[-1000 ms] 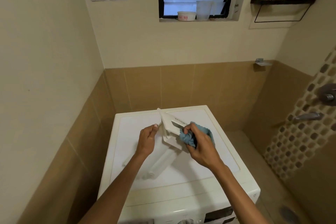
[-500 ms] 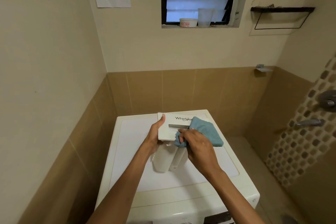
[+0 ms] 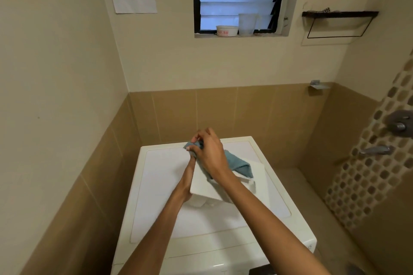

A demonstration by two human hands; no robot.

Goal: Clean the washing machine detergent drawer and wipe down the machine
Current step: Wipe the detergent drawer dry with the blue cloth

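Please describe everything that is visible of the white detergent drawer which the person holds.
The detergent drawer looks like smooth white plastic. Its flat panel faces the camera and is tilted, with the right end higher. Part of its body shows under the panel. It is over the top of the washing machine; whether it touches the top is unclear. The left hand holds its left edge. The right hand grips a blue cloth that lies across its upper edge.

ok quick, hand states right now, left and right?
Left hand: holding the white plastic detergent drawer by its left edge; fingers mostly hidden.
Right hand: fingers curled round the blue fabric cloth.
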